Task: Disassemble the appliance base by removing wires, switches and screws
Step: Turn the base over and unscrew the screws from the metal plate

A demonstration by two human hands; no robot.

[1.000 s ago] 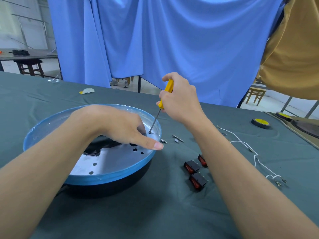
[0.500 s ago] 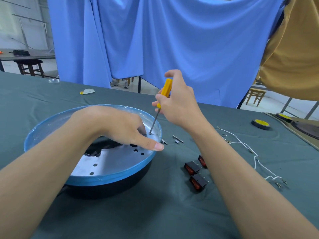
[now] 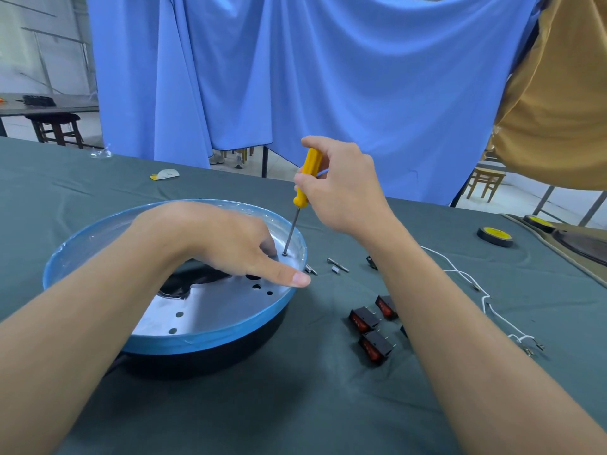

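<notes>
The appliance base (image 3: pixel 203 326), a round pan with a blue-taped rim and perforated metal plate, sits left of centre in the frame on the green table cover (image 3: pixel 295 405). A screw (image 3: pixel 284 254) seats near the plate's right edge, with the tip of the yellow-handled screwdriver (image 3: pixel 303 188) engaged in it. The right hand (image 3: pixel 341 188) is closed around the handle. The left hand (image 3: pixel 230 244) presses on the plate, fingers spread, holding nothing. To the right lie loose screws (image 3: pixel 335 266), three red rocker switches (image 3: pixel 371 326) and white wires (image 3: pixel 486 297).

Risk: the shaft leans off vertical, so the tip may cam out and strike the nearby left fingers (image 3: pixel 289 275). A freed screw may roll off the plate.
</notes>
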